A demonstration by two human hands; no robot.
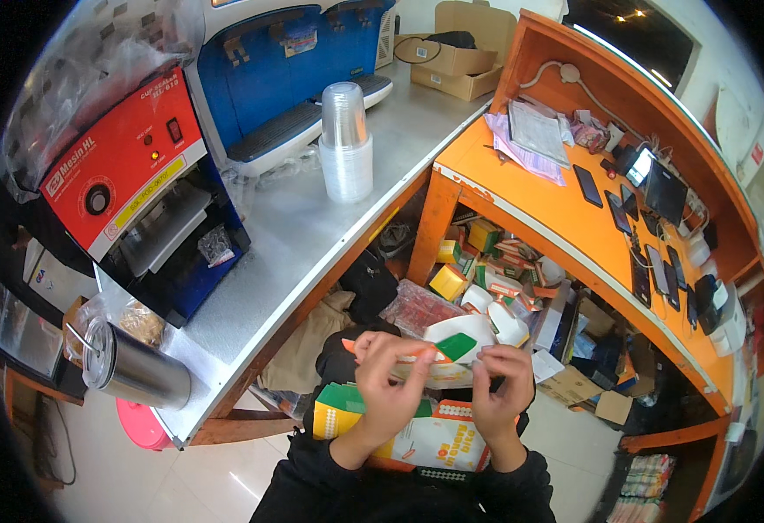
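Between my two hands, above my lap, is a partly folded paper food box (444, 375), white inside with green and orange printing. My left hand (388, 376) pinches the box's left edge between thumb and fingers. At the opposite edge, my right hand (501, 383) has its thumb and fingertips closed on the white cardboard. Across my lap lie printed cardboard box blanks (434, 446) in white, orange, yellow and green, partly covered by my wrists.
To the left, a metal counter (281, 253) carries a red cup-sealing machine (125, 157), a stack of clear plastic cups (345, 161) and a steel tumbler (146, 370). Several phones lie on an orange desk (521, 187). Folded boxes (495, 270) are piled beneath it.
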